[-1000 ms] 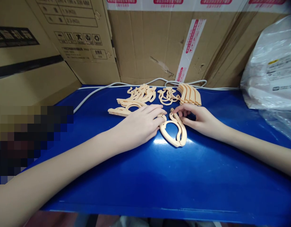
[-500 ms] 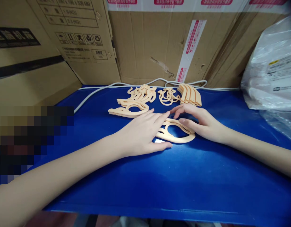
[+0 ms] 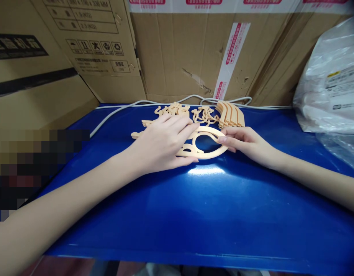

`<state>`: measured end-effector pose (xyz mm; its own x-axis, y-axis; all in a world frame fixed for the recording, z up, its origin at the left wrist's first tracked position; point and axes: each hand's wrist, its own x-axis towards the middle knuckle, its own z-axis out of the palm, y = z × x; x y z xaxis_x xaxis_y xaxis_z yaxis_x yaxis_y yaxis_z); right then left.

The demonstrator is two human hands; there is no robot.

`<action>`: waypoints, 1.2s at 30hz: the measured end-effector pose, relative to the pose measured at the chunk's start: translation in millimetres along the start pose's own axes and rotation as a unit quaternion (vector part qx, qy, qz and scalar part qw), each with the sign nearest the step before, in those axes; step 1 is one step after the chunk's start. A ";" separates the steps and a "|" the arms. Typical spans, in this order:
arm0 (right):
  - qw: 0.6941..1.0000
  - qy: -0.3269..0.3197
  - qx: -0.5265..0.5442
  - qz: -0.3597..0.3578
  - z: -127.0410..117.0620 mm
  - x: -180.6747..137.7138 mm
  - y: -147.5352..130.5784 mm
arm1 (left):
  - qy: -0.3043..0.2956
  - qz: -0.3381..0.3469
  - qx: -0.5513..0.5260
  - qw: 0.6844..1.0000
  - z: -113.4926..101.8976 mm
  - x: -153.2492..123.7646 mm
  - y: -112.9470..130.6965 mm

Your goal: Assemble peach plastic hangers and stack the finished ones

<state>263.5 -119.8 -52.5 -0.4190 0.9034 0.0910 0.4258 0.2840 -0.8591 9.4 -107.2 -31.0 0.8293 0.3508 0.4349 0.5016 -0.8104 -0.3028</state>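
Observation:
A cream plastic folding clothes hanger (image 3: 210, 155), with an oval loop at its right end, is held between my two hands. My left hand (image 3: 161, 143) lies over its left part, thumb along the near edge and fingers across the far side. My right hand (image 3: 246, 142) pinches the right end between thumb and fingers. Just behind my left hand, other folded cream hangers (image 3: 145, 123) are partly hidden. Farther back lie loose cream pieces (image 3: 175, 109), a small pile of cream hooks (image 3: 204, 115) and a stack of curved cream hanger arms (image 3: 231, 115).
A blue table (image 3: 223, 214) lies under everything. Cardboard boxes (image 3: 179, 53) stand along the back and left. A white cable (image 3: 116, 111) runs along the table's back edge. At the right is a clear plastic bag (image 3: 326, 88) with white contents.
The hanger has moved left and away from me, slightly raised. My right hand has closed on its right end. My left hand has shifted left and now grips the hanger's left part.

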 end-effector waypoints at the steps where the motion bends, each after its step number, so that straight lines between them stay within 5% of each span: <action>1: 1.000 -0.006 0.015 0.003 -1.1 0.6 1.1 | -0.001 0.001 0.001 1.000 0.8 0.0 -0.2; 23: 0.996 -0.050 0.074 -0.009 -4.8 1.8 8.1 | -0.013 0.002 0.011 1.000 6.5 0.6 0.9; 30: 0.997 -0.014 0.082 0.003 -2.6 1.3 6.1 | -0.032 -0.075 -0.053 0.995 -16.5 1.0 -14.6; 36: 0.970 0.042 -0.201 -0.128 4.4 -2.2 3.7 | -0.110 -0.183 -0.082 0.973 -41.2 -11.5 -65.4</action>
<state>262.5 -122.2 -58.1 -0.4926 0.8046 0.3317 0.6011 0.5901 -0.5389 -43.1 -77.6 18.7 0.6445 0.7076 0.2898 0.7422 -0.6701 -0.0146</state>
